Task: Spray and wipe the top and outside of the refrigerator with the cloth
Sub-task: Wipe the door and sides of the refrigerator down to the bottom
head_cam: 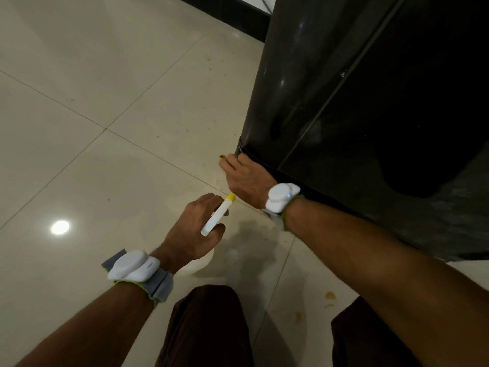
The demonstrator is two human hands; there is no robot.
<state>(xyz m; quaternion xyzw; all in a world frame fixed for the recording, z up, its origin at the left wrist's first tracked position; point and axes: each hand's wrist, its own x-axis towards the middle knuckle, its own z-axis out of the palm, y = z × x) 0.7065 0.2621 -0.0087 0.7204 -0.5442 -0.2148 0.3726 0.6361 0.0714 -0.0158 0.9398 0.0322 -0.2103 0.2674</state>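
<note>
In the head view, the job looks to have reached the low outside of the refrigerator [344, 102], the dark cabinet that stands on the pale tiled floor [105, 128] and fills the right of the picture. The right hand [246, 178] is down at the cabinet's bottom near corner, its back turned up and its fingers against the edge just above the floor. The cloth cannot be seen, and it may be tucked under the palm. Whether those fingers are bent round anything cannot be told from here. The left hand [190, 231] hangs near the right one but apart from it, away from the cabinet. It is wrapped round the neck of the spray bottle [217, 215], whose white head and yellow nozzle point up and toward the corner. A white wristband [135, 266] sits on each wrist. This is probably the wiping of the lower side. The next move likely calls for turning the nozzle onto a dry stretch of the dark panel, one squeeze, then drawing the cloth along it.
</note>
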